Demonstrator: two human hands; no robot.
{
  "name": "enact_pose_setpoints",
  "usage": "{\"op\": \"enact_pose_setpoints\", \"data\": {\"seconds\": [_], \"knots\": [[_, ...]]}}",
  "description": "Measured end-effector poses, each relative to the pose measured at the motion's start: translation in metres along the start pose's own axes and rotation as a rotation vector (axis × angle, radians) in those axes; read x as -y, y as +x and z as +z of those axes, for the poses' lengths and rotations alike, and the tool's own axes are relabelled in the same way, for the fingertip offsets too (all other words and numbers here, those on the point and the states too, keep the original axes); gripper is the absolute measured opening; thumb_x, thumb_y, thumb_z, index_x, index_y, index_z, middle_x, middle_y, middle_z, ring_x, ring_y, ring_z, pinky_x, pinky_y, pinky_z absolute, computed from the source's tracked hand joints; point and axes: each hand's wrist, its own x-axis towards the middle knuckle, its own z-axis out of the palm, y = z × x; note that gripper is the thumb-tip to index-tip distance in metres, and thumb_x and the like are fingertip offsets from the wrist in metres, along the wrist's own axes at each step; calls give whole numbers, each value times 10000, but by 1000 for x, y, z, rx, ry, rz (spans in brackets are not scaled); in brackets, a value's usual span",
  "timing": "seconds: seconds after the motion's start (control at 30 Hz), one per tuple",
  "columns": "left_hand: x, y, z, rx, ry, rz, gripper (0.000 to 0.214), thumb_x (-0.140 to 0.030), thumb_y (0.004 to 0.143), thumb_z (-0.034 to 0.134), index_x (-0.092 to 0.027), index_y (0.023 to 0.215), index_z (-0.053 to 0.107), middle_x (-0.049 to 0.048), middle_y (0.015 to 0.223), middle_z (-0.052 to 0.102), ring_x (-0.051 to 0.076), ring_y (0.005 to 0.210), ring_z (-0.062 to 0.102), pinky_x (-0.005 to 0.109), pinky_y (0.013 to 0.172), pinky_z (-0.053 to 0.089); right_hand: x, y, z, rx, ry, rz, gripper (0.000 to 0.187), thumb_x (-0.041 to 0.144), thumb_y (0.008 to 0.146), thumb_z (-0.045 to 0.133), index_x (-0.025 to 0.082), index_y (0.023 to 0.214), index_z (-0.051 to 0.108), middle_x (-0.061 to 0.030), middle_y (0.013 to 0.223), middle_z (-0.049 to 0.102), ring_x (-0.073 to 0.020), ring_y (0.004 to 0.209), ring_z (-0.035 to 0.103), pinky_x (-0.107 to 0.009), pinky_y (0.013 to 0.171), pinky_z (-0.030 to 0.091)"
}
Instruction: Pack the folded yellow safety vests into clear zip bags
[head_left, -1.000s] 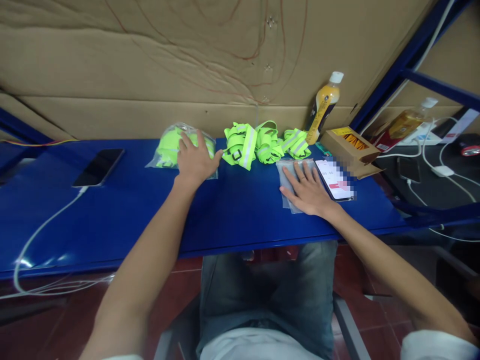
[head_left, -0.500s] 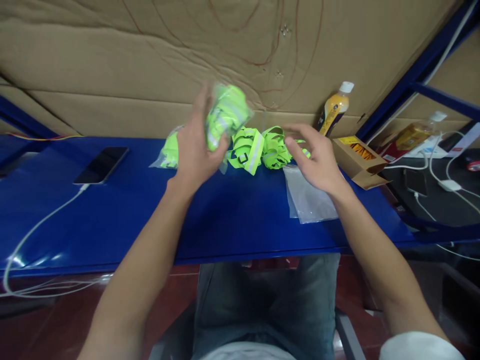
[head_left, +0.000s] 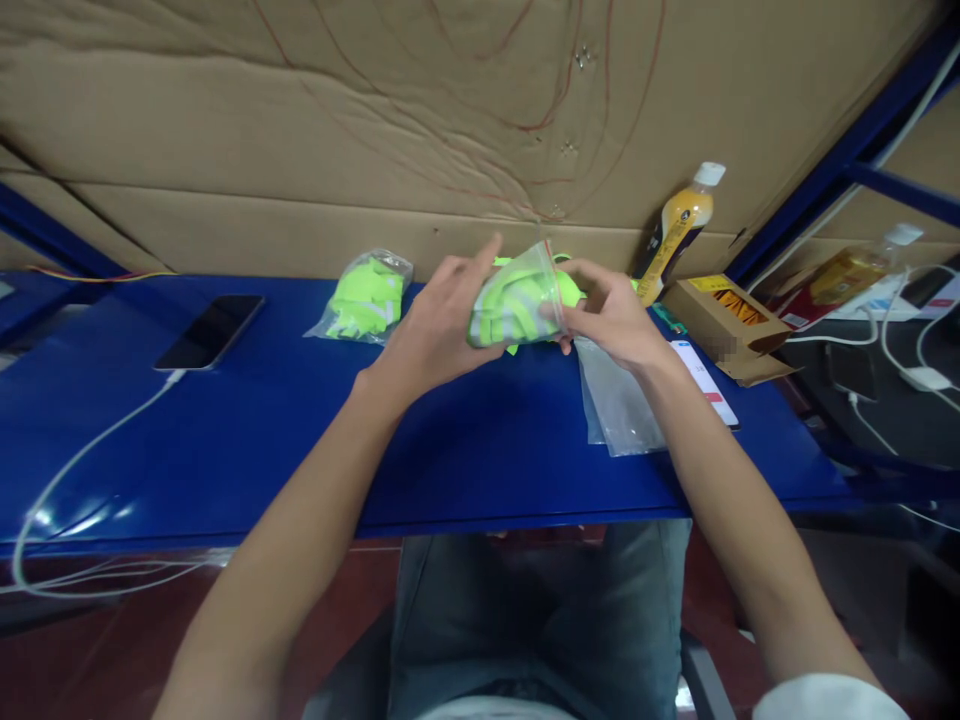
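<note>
A clear zip bag (head_left: 517, 298) packed with neon-yellow reflective straps is up off the blue table, tilted between both hands. My left hand (head_left: 439, 322) is wrapped around its left side, with the thumb along the near lower edge. At the bag's right end, by the reddish zip strip, my right hand (head_left: 619, 312) pinches the opening with thumb and fingers. Loose neon straps behind the bag are mostly hidden by it and the hands. Left of my left hand lies another filled bag (head_left: 367, 298). Flat clear plastic bags (head_left: 622, 405) lie under my right forearm.
A dark phone (head_left: 210, 332) on a white cable lies at the left. To the right are a lit phone (head_left: 703, 385), an open cardboard box (head_left: 731, 325) and a yellow-labelled bottle (head_left: 679, 230). A cardboard wall (head_left: 225, 130) closes off the table's back.
My left hand has brought the filled bag down and rightward. My right hand has come in and taken hold of its zip end. The other filled bag is now fully visible.
</note>
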Motion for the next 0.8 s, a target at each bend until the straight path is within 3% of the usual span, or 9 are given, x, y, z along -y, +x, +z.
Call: {"op": "enact_pose_setpoints", "data": {"seconds": [0.13, 0.33, 0.5, 0.63, 0.73, 0.8], "knots": [[1, -2, 2, 130, 69, -8, 982, -270, 876, 852, -242, 1751, 409, 139, 1562, 695, 412, 1378, 655, 535, 1209, 524, 6, -4, 3, 108, -102, 49, 608, 606, 659, 1028, 256, 1030, 697, 14, 826, 720, -159, 538, 623, -331, 478, 516], [-1, -5, 9, 244, 135, -58, 970, -280, 869, 832, -247, 1747, 418, 158, 1519, 709, 423, 1356, 673, 530, 1191, 530, 4, -6, 8, 75, -355, -11, 430, 533, 752, 961, 206, 951, 764, -10, 796, 732, -191, 643, 644, -309, 556, 479], [1, -4, 9, 165, 129, -127, 1036, -302, 793, 885, -236, 1724, 435, 144, 1536, 695, 444, 1387, 640, 580, 1208, 520, -3, -3, 7, 41, -382, -127, 275, 443, 820, 877, 190, 910, 813, -15, 805, 730, -199, 691, 644, -311, 631, 461], [-1, 0, 0, 90, 71, -277, 860, -498, 746, 965, -157, 1464, 637, 155, 1364, 755, 465, 1274, 687, 615, 1143, 538, -6, -1, 2, -105, -273, -164, 263, 469, 862, 845, 223, 953, 818, -38, 926, 777, -233, 764, 701, -370, 717, 552], [-1, 2, -2, 98, -22, -373, 726, -521, 679, 1017, -187, 1221, 669, 122, 1201, 750, 442, 1197, 706, 600, 1106, 552, -5, 0, 1, -189, -268, -214, 345, 481, 808, 898, 253, 1038, 777, -60, 1079, 797, -293, 1018, 737, -420, 881, 609], [0, 3, -1, 71, -66, -393, 769, -522, 638, 1052, -207, 1194, 626, 118, 1216, 723, 436, 1218, 683, 597, 1112, 556, -4, -1, 1, -210, -274, -201, 451, 528, 775, 921, 274, 1094, 729, -64, 1185, 778, -296, 1098, 719, -406, 871, 620]]}}
